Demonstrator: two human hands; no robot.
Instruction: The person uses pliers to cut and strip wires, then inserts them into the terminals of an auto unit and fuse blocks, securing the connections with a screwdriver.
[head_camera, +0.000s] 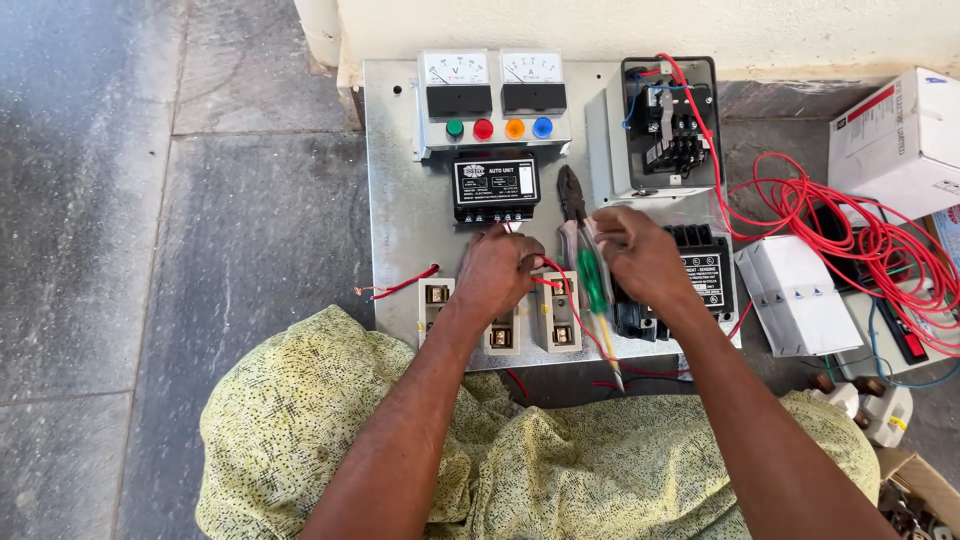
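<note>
Two hands mid-frame: left hand (497, 272) pinching red wire (553, 283) below black unit (496, 186); right hand (640, 256) grasping green screwdriver (595, 285).

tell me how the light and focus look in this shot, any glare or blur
Head view: soft, even daylight with only faint shadows under the hands, left hand and right hand; the metal panel shows a mild sheen but no hard glare; the meters and red wire are sharp; the white box at the right edge is bright, slightly washed out.
</note>
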